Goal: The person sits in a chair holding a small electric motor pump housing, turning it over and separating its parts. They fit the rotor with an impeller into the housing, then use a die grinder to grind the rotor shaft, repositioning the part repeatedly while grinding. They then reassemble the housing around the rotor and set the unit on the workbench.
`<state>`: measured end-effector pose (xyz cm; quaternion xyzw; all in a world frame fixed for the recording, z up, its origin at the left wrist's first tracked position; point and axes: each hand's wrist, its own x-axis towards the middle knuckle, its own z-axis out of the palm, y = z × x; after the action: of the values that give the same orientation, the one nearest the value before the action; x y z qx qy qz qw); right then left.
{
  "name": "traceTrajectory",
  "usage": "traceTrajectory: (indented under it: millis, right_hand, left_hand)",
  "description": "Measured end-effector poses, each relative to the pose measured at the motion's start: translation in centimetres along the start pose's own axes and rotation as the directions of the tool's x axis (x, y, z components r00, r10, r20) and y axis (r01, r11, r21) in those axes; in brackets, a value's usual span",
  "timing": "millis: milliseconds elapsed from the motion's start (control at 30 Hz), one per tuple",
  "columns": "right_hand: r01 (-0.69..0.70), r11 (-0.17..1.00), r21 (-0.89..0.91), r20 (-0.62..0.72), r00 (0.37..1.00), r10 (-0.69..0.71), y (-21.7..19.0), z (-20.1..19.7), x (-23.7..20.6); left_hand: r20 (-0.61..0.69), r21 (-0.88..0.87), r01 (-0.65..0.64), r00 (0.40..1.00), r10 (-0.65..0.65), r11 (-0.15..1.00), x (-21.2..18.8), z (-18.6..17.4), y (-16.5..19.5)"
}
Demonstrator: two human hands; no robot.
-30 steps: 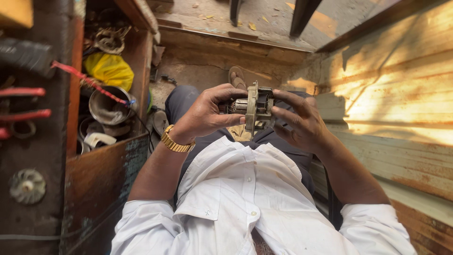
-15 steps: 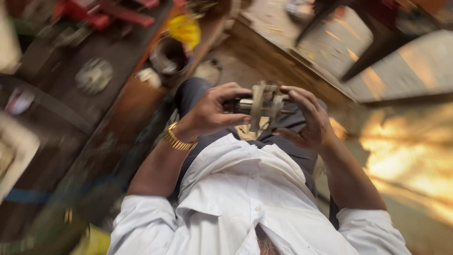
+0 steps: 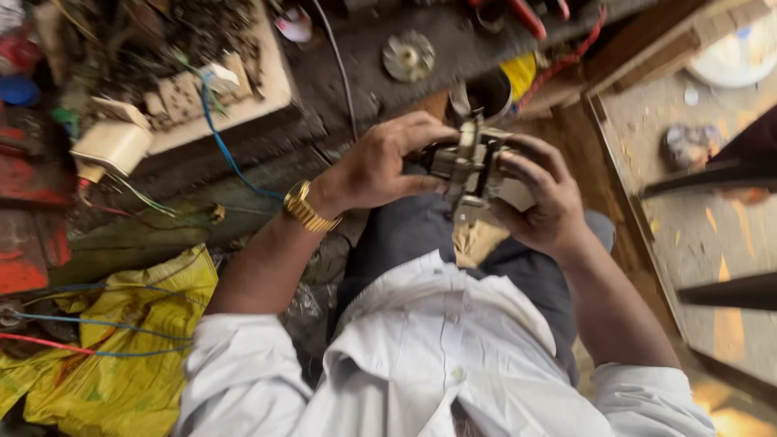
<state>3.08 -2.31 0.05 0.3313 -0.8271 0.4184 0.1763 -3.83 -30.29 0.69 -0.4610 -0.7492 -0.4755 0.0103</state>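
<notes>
Left hand (image 3: pixel 387 164) and right hand (image 3: pixel 544 202) both grip a small grey metal part (image 3: pixel 469 166), held above the lap. A gold watch (image 3: pixel 308 209) sits left of the part; a yellow bag (image 3: pixel 121 340) lies farther left, below a cluttered workbench (image 3: pixel 340 57).

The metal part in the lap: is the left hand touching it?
Touching. The head view shows the left hand with thumb and fingers wrapped on the metal part, no gap visible; the right hand grips its other side.

Metal part (image 3: pixel 469 166): lower half covered by left hand (image 3: pixel 380 166) and right hand (image 3: pixel 542 202); kind unclear. Yellow bag (image 3: pixel 113 356) cut by bottom edge. Bench clutter (image 3: pixel 162 48) too blurred to identify.
</notes>
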Motion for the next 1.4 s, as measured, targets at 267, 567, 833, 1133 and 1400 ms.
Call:
traceTrajectory:
  millis: [267, 567, 833, 1133, 1400]
  right_hand:
    - [-0.013, 0.942, 0.335, 0.092, 0.996, -0.018, 2.4, 2.8, 6.8]
    - [-0.029, 0.97, -0.242, 0.1, 0.993, 0.055, 6.9, 6.7, 13.2]
    - [-0.241, 0.969, 0.053, -0.048, 0.969, 0.244, 6.9, 7.6, 13.8]
    - [-0.131, 0.943, 0.306, -0.122, 0.977, 0.175, 1.8, 3.9, 11.5]
    - [-0.201, 0.898, 0.391, -0.071, 0.966, 0.247, -0.6, 1.0, 7.5]
  left_hand:
    - [-0.136, 0.237, 0.177, 0.98, -0.148, 0.955, -3.3, -3.7, -1.1]
    - [-0.571, -0.13, 0.094, 0.807, -0.152, 0.987, 0.0, -3.3, -7.3]
    - [-0.538, -0.067, 0.143, 0.828, -0.157, 0.987, 0.9, -4.8, -7.6]
    - [-0.491, 0.119, 0.038, 0.871, 0.026, 0.992, 1.7, -2.8, -5.2]
    - [-0.377, -0.175, 0.004, 0.924, -0.071, 0.985, 0.7, 2.2, -2.4]
